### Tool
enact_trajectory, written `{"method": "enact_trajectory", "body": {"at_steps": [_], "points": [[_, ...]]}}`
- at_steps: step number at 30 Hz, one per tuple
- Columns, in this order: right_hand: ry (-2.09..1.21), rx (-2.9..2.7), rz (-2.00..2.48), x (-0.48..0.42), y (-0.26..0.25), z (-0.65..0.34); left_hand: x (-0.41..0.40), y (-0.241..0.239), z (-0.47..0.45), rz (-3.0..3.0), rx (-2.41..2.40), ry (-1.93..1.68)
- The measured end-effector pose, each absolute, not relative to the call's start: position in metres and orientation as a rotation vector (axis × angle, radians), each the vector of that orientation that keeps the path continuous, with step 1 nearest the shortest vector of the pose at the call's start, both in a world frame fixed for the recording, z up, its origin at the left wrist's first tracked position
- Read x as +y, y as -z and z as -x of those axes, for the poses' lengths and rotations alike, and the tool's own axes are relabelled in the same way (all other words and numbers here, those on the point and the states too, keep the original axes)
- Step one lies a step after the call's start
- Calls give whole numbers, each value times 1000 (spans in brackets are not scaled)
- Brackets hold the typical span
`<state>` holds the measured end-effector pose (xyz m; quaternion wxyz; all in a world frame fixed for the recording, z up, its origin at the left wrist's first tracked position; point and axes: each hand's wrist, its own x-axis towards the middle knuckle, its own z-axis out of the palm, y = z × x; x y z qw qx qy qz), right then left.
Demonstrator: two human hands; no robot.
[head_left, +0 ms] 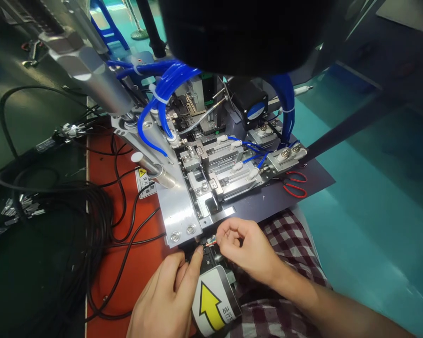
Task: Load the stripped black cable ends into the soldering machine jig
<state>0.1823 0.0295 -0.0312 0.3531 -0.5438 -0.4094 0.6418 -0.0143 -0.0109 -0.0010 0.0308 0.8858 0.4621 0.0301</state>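
Starting well left of the flat, bright silver metal plate: long, thin black cables, looped in a loose coil, perhaps gathered to save room. Just left of the plate, spread under some loops, a flat orange-red board. And now, just below the plate, the bare left hand, palm down, thumb at the near end of the thin orange-and-white wires, seemingly for steadying; pinching or only pressing, impossible to tell. Above the plate, shiny blue plastic tubes, bundled by 1 pale tie, likely for tidiness. Below the plate, a white label with 1 yellow arrow, probably there to show direction. Right by the plate's lower corner, those wires, stretched between both hands! To their right, the bare right hand, thumb and forefinger pinched on the wires, apparently for fine control. Far right of the plate, red-handled snips, lying handles outward, maybe for easy reach.
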Motion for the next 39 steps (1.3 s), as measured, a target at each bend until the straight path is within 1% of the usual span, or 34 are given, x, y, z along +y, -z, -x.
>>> {"method": "enact_trajectory", "body": {"at_steps": [5,13,19,24,27,31,35,39], "points": [[-1797,-969,1348,27,32,-183,-13,2,14,-2701,1479,-111],[-1682,-938,1433,26,28,-169,-13,7,15,-2709,1451,-144],[-1799,-876,1342,23,32,-169,-11,6,15,-2577,1435,-146],[-1822,-849,1262,25,29,-169,-6,2,10,-2508,1437,-193],[-1786,-867,1272,22,30,-165,-4,4,6,-2462,1486,-259],[-1648,-890,1330,15,39,-158,-5,8,1,-2548,1506,-282],[-1674,-841,1251,14,47,-155,-3,8,-3,-2563,1519,-315],[-1678,-869,1178,19,50,-154,0,10,-1,-2425,1511,-379]]}}
